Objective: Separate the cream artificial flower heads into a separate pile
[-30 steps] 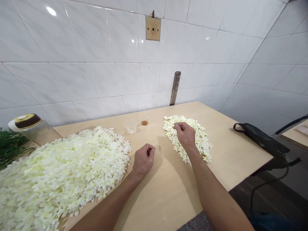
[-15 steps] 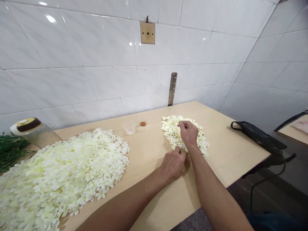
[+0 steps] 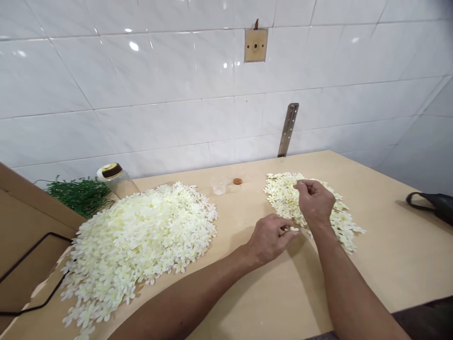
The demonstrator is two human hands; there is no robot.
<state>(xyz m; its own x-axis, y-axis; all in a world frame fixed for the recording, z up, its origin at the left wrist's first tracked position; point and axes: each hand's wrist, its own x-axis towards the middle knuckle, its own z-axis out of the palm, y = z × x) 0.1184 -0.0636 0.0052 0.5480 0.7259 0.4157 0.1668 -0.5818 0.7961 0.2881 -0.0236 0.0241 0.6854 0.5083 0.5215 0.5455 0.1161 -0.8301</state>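
Observation:
Between the thumb and fingers of my left hand (image 3: 271, 238) is a small pale flower (image 3: 294, 229), pinched just in front of the smaller flower pile (image 3: 283, 191). My right hand (image 3: 316, 200) hovers over that pile with its fingers curled into a pinch; whatever they hold, if anything, is too small to make out. The forearm and hand cover part of the pile. To the left spreads a much larger heap of white and pale yellow artificial flowers (image 3: 152, 231), apart from both hands.
Behind the large heap, a jar with a brown and yellow lid (image 3: 122, 182) leans near green artificial stems (image 3: 79, 196). A clear cup (image 3: 219, 187) and a round brown disc (image 3: 237, 181) sit mid-table. A metal strip (image 3: 288, 130) stands against the tiled wall; a black strap (image 3: 424, 202) lies at right.
The view has swung left, bringing a wooden panel into sight. My left hand has drawn slightly away from my right, and a flower now shows at its fingertips.

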